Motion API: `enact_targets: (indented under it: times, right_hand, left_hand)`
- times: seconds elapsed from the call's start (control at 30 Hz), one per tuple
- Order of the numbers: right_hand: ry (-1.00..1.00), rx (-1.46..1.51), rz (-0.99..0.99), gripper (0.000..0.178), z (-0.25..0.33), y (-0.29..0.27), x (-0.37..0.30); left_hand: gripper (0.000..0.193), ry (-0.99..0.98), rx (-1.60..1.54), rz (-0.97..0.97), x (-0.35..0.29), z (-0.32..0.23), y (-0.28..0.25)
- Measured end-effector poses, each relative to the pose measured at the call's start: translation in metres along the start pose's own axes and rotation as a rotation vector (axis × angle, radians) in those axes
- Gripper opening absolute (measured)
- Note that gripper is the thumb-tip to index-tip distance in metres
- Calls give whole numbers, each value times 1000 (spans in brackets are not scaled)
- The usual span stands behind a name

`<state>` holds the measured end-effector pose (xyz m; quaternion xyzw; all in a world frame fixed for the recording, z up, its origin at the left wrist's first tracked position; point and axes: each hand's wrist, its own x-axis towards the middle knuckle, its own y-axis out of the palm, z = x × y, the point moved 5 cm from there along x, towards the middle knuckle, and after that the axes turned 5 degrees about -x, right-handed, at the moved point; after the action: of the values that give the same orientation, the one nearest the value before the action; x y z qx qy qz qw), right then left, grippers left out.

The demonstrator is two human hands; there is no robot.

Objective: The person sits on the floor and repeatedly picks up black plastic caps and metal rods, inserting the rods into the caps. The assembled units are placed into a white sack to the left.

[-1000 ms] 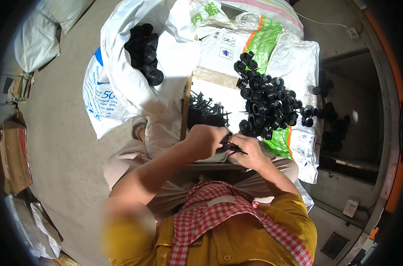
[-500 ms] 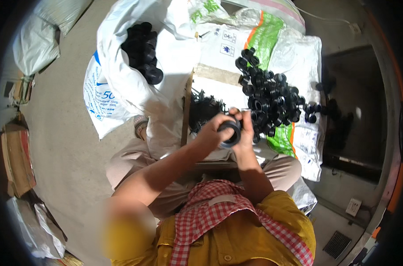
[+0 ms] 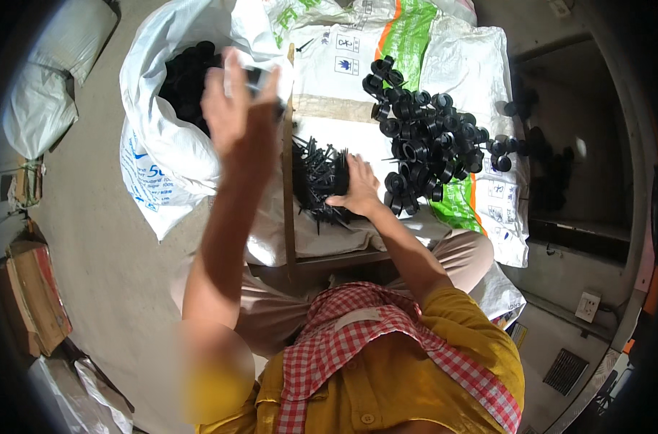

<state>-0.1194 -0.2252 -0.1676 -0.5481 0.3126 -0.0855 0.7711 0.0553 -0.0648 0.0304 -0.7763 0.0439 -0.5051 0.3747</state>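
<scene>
My left hand (image 3: 235, 108) is smeared by motion beside the mouth of a white woven bag (image 3: 137, 94). A black plastic ring (image 3: 255, 78) shows between its fingers and thumb, partly hidden by the hand. Inside the bag lies a heap of dark round parts (image 3: 188, 87). My right hand (image 3: 359, 186) reaches over the right edge of a pile of thin black plastic sticks (image 3: 318, 177), its fingers spread and touching the pile. To the right of that hand is a heap of black plastic rings and caps (image 3: 416, 148).
White sacks with a green and orange stripe (image 3: 401, 36) lie under the heaps. A narrow wooden strip (image 3: 289, 145) runs between the bag and the sticks. At far left are full white sacks (image 3: 36, 123) and flattened cardboard (image 3: 40, 300). A dark recess (image 3: 582, 159) is at right.
My hands have parted from the black ring they held together. The left has swung up and left to the bag with it; the right has moved left onto the sticks. The view has shifted slightly.
</scene>
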Motion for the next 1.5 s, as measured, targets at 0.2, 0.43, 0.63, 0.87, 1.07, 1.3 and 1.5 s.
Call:
enact_targets:
  times: [0.2,0.43,0.63,0.87,1.07,1.3,1.5]
  right_hand:
    - [540,-226,40,104,-129,6,-24]
    - [336,348,-294,40,-150,23,-37]
    - [251,1312,-501,44,-43,-43,-72]
    - [-593,1357,-614,80,63,-115,-108]
    - [-299,1768,-572,36,28,-120,-97]
    - [-718,195,-869,93,-5,-166,-87]
    - [-1041,-194,-341,25,46,-195,-94]
  left_hand:
    - [84,-164,-321,191,2,-25,-14]
    - [54,-327,-549,811,-38,-65,9]
    - [65,-768,-1054,956,-102,-93,41]
    - [73,-1301,-1831,516,-81,-90,33]
    - [64,-1232,-1897,490,-70,-81,26]
    - [68,-1125,-2069,841,-72,-83,11]
    - [75,-1065,-2124,1223,-94,-94,24]
